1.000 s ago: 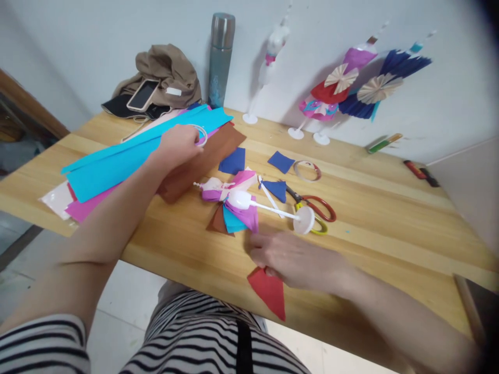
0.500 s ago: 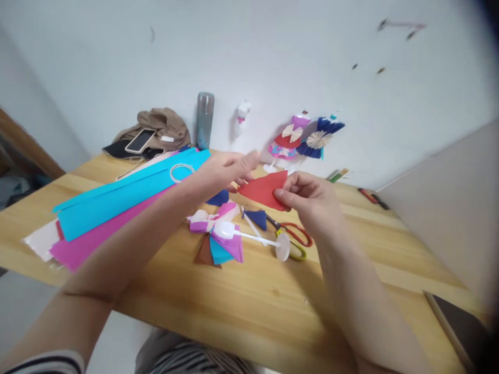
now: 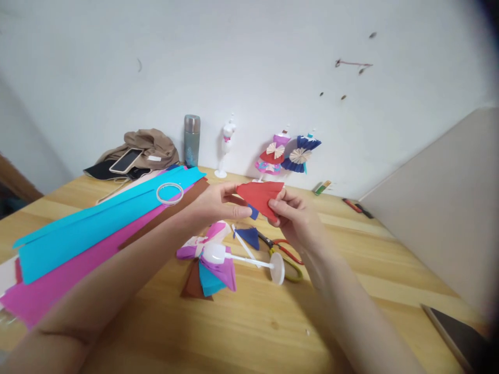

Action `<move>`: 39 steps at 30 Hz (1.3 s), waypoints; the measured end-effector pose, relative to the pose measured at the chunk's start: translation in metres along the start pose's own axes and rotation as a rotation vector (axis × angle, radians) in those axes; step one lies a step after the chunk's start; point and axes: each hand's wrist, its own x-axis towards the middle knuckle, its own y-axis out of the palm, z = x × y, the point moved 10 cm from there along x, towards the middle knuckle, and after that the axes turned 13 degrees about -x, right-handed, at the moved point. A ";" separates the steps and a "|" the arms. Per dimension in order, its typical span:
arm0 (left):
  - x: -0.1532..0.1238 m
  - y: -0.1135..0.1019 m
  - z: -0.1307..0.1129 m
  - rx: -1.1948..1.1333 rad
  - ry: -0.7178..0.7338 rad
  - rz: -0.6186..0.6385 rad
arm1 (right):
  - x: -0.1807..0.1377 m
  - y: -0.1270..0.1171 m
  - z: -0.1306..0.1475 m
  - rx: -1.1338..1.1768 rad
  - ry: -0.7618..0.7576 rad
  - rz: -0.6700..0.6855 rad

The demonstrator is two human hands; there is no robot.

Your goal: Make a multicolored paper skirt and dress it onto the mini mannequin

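Paper wedge (image 3: 258, 196): two-handed hold above the table (image 3: 249, 332)

From where I am standing, the red wedge is being supported in mid-air, not touching the tabletop. The right hand (image 3: 294, 210) is closing on its broad side, thumb pressing the near face and fingers curling behind; this grip is probably keeping the shape together while leaving the narrow tip free. The left hand (image 3: 218, 202) is meeting that tip with its fingertips. Its thumb is standing apart below, so the hand is partly open; whether the fingers are pinching the tip, I cannot tell.

Both forearms are slanting inward from the lower corners, converging on the wedge. The raised pose is presumably giving clearance over the white figure (image 3: 215, 254), which is lying on its side nearer the person, its round base (image 3: 277, 268) just beside the scissors (image 3: 268, 241). A ring (image 3: 170, 203) is resting on the blue sheet (image 3: 97, 231) at left, perhaps parked there for easy reach.
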 end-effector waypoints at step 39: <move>-0.006 -0.014 -0.001 -0.172 0.092 -0.208 | -0.014 -0.013 0.031 -0.028 -0.293 -0.179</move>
